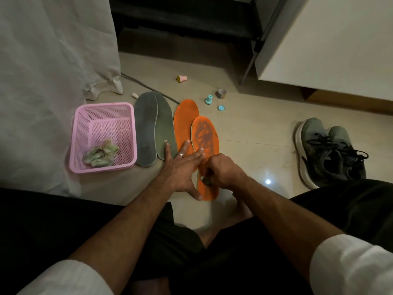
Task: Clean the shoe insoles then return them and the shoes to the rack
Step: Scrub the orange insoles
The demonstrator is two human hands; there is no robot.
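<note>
Two grey insoles (155, 128) lie side by side on the tiled floor, and two orange insoles lie to their right. The nearer orange insole (207, 141) has a dark stained patch and overlaps the farther orange insole (184, 122). My left hand (180, 169) lies flat with spread fingers across the insoles, pressing the nearer orange one. My right hand (221, 171) grips a small wad (204, 180) against the heel part of that insole. A pair of dark grey laced shoes (327, 150) stands on the floor at the right.
A pink plastic basket (80, 133) with crumpled used wipes (101, 153) sits left of the insoles. Small items lie beyond: a pink cap (181, 78), a teal nozzle (209, 99), a teal lid (221, 107), a small jar (221, 94). White cloth hangs left; a white cabinet stands right.
</note>
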